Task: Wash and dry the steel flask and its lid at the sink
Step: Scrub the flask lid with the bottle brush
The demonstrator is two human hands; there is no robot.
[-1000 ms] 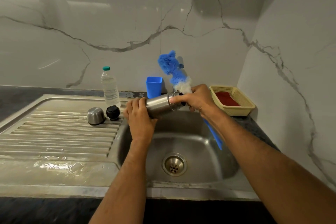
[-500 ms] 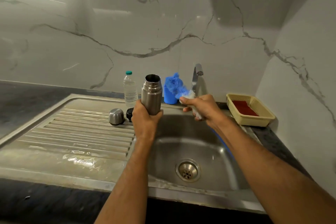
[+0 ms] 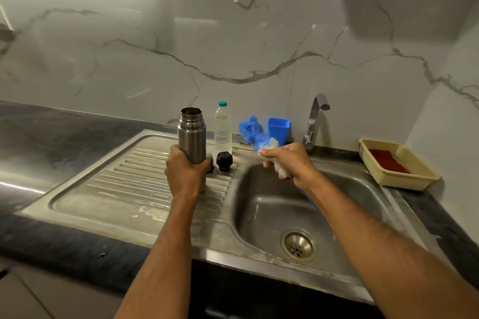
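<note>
The open steel flask (image 3: 191, 134) stands upright over the ribbed drainboard (image 3: 124, 184), and my left hand (image 3: 185, 173) grips its lower body. My right hand (image 3: 287, 160) holds a blue-and-white bottle brush (image 3: 255, 134) by its bristles over the back left corner of the sink basin (image 3: 274, 204). The brush's blue handle runs down under my right forearm. A black stopper (image 3: 224, 160) sits on the drainboard just right of the flask. The steel cup lid is mostly hidden behind my left hand.
A clear water bottle (image 3: 223, 127) and a blue cup (image 3: 278, 129) stand at the back rim. The tap (image 3: 315, 119) rises behind the basin. A cream basket (image 3: 399, 166) with a red pad sits on the dark counter at right. The drain (image 3: 298, 245) lies in the basin floor.
The flask went from lying tilted over the basin with the brush in it to upright, then moved left over the drainboard. The brush came out and now sits apart in my right hand.
</note>
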